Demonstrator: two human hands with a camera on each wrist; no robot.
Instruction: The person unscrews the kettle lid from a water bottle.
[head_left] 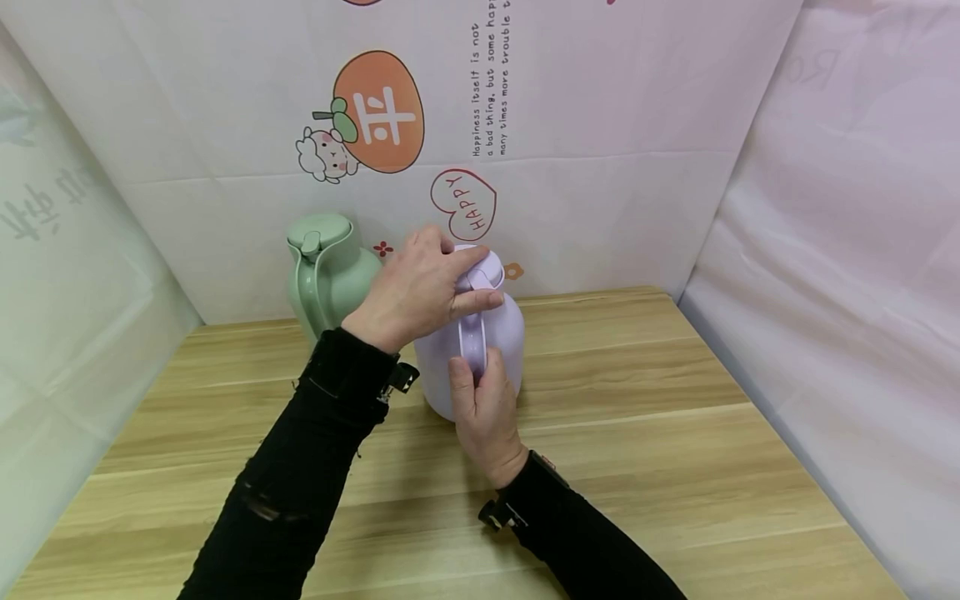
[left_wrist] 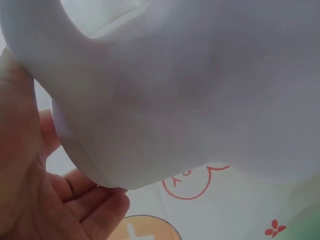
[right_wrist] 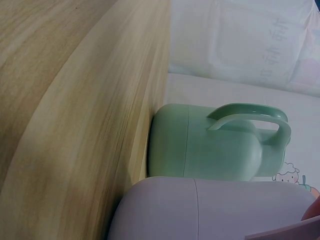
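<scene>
One wood-grain table (head_left: 622,467), white cloth (head_left: 607,92) — I see rounded green jug (head_left: 352,279), rounded lilac jug (head_left: 507,337) — left hand (head_left: 418,287) gripping its lid (head_left: 492,268), right hand (head_left: 487,417) its handle (head_left: 472,337).

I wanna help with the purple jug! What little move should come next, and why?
Perhaps gently try turning the lid: the left hand is on it, and the right hand holds the handle, which should steady the purple jug.

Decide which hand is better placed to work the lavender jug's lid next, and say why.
Probably the left hand: it spans the lid, while the right hand grips the handle below, where it could likely steady the lavender jug.
</scene>
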